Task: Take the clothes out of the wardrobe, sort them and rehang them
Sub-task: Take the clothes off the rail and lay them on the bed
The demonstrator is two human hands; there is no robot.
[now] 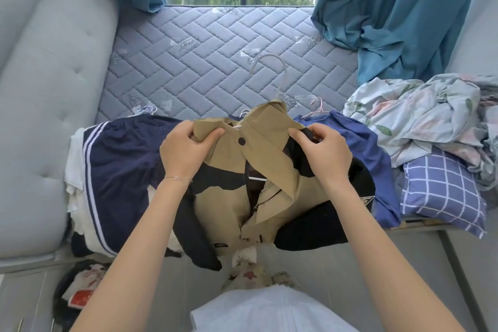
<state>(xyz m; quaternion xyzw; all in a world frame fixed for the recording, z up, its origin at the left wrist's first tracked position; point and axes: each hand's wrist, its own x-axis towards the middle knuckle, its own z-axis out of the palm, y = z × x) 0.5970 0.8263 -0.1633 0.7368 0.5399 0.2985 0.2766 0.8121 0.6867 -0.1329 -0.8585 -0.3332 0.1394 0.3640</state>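
A tan and black jacket (272,170) lies on the front edge of the quilted mattress (210,62), on a white hanger (269,67) whose hook points toward the window. My left hand (186,148) pinches the left side of its tan collar. The collar's right side, by the black shoulder, is gripped by my right hand (323,153). A navy garment with white stripes (118,170) lies to the left, a blue garment (361,148) on a pink hanger (318,108) to the right.
A crumpled floral sheet (420,113) and a blue checked pillow (442,191) fill the right side. Teal curtains (398,8) hang by the window. A padded grey wall (40,89) runs along the left. More hanger hooks (147,110) poke out behind the navy garment.
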